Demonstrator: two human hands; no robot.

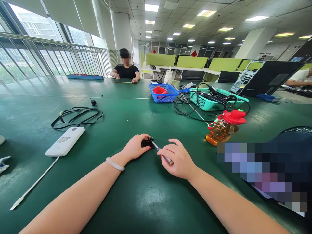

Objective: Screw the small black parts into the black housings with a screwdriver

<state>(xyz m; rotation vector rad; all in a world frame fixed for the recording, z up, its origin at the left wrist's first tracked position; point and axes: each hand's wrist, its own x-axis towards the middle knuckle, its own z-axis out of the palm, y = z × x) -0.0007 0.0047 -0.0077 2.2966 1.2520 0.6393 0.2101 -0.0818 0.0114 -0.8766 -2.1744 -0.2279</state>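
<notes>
My left hand [135, 146], with a pale bangle at the wrist, grips a small black part [147, 143] low on the green table. Its exact kind is too small to make out. Between the fingers of my right hand [177, 159] is a slim screwdriver [166, 157] with a clear handle. Its shaft slants up and left, and the tip meets or nearly meets the black part; contact is hard to tell. The fingers of both hands are closed around what they hold.
A white power bank [65, 141] and looped black cable [76, 117] lie left. Beyond my right hand stand a red-lidded drink bottle [221, 130], a blue basket [163, 97] and a teal basket [212, 104] of cables. A person [125, 70] sits at the far end.
</notes>
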